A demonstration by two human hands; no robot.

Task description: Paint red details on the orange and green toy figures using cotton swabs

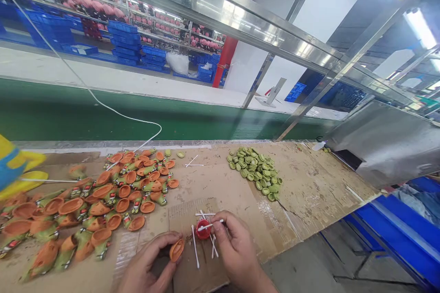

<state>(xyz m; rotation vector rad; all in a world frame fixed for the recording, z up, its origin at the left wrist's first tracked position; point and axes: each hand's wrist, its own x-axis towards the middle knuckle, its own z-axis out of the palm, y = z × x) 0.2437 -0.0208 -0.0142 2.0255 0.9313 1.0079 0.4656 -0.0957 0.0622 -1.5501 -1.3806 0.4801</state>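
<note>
My left hand (151, 263) pinches a small figurine piece (177, 250) with an orange, hollow oval face turned up. In my right hand (237, 247) a cotton swab (210, 225) is held between thumb and fingers, its tip over a small red cup (203, 229). Several more cotton swabs (195, 246) lie around the cup on a cardboard piece (192, 274). To the left spreads a large group of orange and green figurine pieces (123, 191). Beyond my right hand lies a heap of small green oval pieces (254, 169).
Cardboard (309, 183) covers the bench. Two crossed swabs (194, 161) lie near its back. A white cord (103, 105) hangs at left beside a blurred yellow and blue object (17, 167). A metal box (395, 142) stands at right; a steel rail (240, 13) runs overhead.
</note>
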